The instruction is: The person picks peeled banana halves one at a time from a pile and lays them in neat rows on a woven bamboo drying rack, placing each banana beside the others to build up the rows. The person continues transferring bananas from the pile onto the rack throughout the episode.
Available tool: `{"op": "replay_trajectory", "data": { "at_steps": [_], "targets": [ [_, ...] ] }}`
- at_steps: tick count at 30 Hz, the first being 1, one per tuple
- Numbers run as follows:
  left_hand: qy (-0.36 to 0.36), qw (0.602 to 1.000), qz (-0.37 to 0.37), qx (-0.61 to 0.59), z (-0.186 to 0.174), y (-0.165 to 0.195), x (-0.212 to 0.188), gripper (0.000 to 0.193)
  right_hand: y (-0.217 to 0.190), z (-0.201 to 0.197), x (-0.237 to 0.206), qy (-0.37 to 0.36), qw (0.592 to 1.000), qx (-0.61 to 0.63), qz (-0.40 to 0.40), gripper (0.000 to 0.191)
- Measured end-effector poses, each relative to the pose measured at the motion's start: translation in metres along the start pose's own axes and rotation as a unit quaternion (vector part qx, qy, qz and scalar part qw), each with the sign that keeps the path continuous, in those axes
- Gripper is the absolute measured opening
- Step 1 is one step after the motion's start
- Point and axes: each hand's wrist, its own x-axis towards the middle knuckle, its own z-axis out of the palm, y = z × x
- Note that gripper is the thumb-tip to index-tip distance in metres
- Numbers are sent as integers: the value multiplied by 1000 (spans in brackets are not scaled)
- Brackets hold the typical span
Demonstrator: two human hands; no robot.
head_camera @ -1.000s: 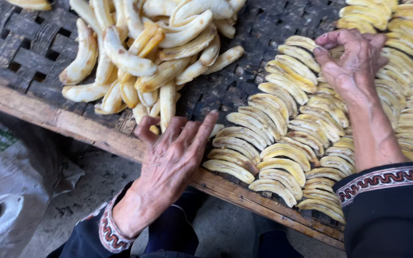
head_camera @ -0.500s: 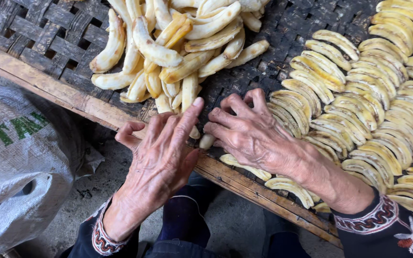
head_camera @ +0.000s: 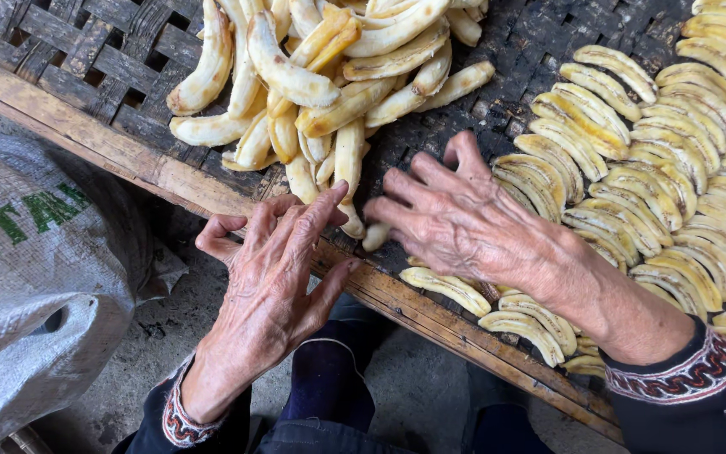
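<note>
A grey-white woven plastic sack with green lettering (head_camera: 35, 277) slumps at far left on a rough concrete floor (head_camera: 161, 336), just beside the pale wooden edge rail (head_camera: 128, 160) of a dark woven bamboo drying tray (head_camera: 60, 42). On the tray's upper middle lies a loose heap of peeled, pale yellow banana halves (head_camera: 321, 76), piled at all angles and touching one another.

Below the heap, the person's left hand (head_camera: 270, 286) lies across the wooden rail, palm down, fingers spread and extended towards the heap's lowest pieces, thumb bent out to the left. It grips nothing; its fingertips lie at or just beside the bottom of the heap.

The right hand (head_camera: 455, 219) is close beside it, back up, fingers curled loosely over a single pale banana piece (head_camera: 376, 237) whose end shows beneath the fingertips at the heap's lower edge. Whether the fingers actually pinch that piece cannot be told from this angle. Both wrists wear dark sleeves with embroidered red-and-white cuffs (head_camera: 674, 374).

Just under the right hand, a few split banana halves (head_camera: 447, 286) lie flat near the rail. To the right, neat overlapping rows of split yellow banana halves (head_camera: 674, 168) cover the tray to the picture's edge, laid cut side up and touching row on row.
</note>
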Motion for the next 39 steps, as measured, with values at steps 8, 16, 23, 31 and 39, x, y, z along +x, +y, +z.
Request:
{"op": "replay_trajectory", "data": {
  "at_steps": [8, 16, 23, 31, 39],
  "targets": [
    [10, 1000, -6, -23, 2, -2, -2, 77, 4, -4, 4, -14, 1000, 18, 5, 36],
    [52, 992, -32, -114, 2, 6, -2, 67, 22, -20, -23, 129, 979, 121, 105, 20],
    [69, 983, -49, -161, 4, 5, -3, 65, 112, -54, -109, 355, 808, 401, 245, 8],
    [52, 987, -90, -122, 10, 4, -4, 62, 208, 1, -143, 345, 842, 249, 332, 13],
    [41, 984, -116, -125, 11, 4, -9, 63, 197, 2, -147, 243, 923, -41, 295, 23]
  ]
}}
